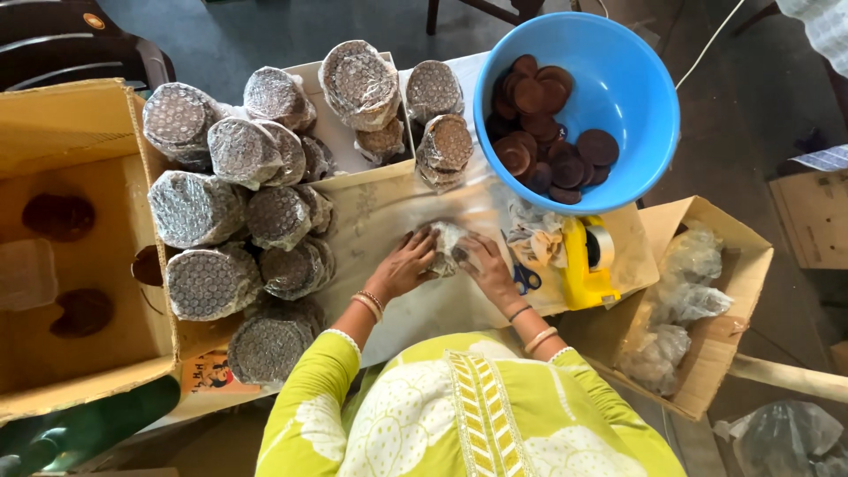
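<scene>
Both hands on one bubble-wrapped bundle point(446, 247) at table centre, on white paper. Left hand point(402, 265) grips its left side, right hand point(484, 263) presses the right. Bundle small, round, pale wrap crumpled (contents hidden). Wrapped stacks point(238, 221) lie left; blue basin point(618, 71) of brown discs point(548, 132) beyond; yellow tape dispenser point(587, 261) just right.

A paper-covered table point(389, 216) carries bubble-wrapped stacks point(238, 221), a blue tub point(636, 97) and a yellow tape dispenser point(587, 261).
</scene>
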